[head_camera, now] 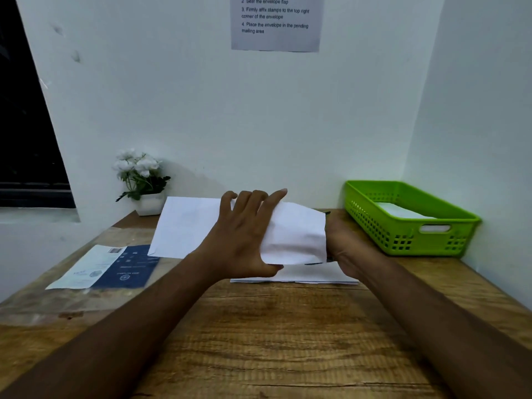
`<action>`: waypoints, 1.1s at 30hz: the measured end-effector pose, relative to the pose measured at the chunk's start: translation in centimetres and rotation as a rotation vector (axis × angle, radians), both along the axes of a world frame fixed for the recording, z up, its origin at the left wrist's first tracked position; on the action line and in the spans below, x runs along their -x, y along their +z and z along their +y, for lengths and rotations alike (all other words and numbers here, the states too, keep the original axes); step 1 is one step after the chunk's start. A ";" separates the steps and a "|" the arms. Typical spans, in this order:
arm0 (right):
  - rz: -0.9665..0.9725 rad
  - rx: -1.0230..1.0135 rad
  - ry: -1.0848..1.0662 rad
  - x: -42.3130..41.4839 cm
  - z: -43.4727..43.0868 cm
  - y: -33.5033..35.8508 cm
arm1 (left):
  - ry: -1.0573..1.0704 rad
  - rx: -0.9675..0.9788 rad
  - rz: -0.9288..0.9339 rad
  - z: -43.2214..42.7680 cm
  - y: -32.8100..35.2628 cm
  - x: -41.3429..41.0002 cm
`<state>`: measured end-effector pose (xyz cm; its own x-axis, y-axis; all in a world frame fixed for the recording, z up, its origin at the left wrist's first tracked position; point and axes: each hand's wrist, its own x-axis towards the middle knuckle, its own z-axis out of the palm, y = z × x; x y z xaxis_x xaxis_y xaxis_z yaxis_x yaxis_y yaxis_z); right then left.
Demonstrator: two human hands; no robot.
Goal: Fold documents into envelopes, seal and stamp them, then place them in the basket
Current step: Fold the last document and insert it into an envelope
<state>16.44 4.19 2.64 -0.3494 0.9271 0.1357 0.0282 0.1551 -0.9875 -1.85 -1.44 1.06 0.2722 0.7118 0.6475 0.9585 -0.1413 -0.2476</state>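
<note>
At centre frame we see the left hand [241, 240] clasp a white paper [296, 231], fingers over it and thumb beneath, above the worktop [288, 341]. The right hand [345, 246] meets its right edge; we cannot tell its grip. A green basket [414, 243] stands at right.

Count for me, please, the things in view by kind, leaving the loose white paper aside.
Basket: 1
Potted plant: 1
Blue packet: 1
Wall notice: 1
Hands: 2, the left hand gripping paper, the right hand partly behind it
Total: 6
</note>
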 end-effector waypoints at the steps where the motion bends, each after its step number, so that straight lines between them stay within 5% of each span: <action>1: 0.012 0.016 0.001 -0.1 0.1 0.0 | 0.000 -0.002 -0.009 0.0 0.0 -0.2; 8: -0.013 -0.105 -0.009 0.2 1.6 -1.1 | 0.024 0.002 0.012 0.1 0.2 0.1; 14: -0.039 -0.088 0.208 -1.6 4.0 -0.6 | 0.050 -0.051 -0.027 0.2 1.6 3.4; 17: -0.589 -0.429 0.215 -3.7 6.7 -1.5 | 0.085 -0.045 -0.050 0.3 1.6 5.3; 20: -1.030 -0.409 0.340 -4.7 7.7 -2.1 | 0.106 -0.025 -0.075 0.2 1.4 6.4; 26: -0.957 -0.394 0.368 -5.1 7.7 -1.4 | 0.144 -0.024 -0.102 0.4 1.0 8.5; 33: -0.461 -0.584 -0.027 -7.5 8.7 -0.1 | 0.240 -0.018 -0.165 0.2 0.6 11.3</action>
<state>23.95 12.92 2.58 -0.4684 0.7582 0.4537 0.4311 0.6443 -0.6317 -13.12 -1.27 1.62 -0.0130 0.7311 0.6821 0.9915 0.0977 -0.0858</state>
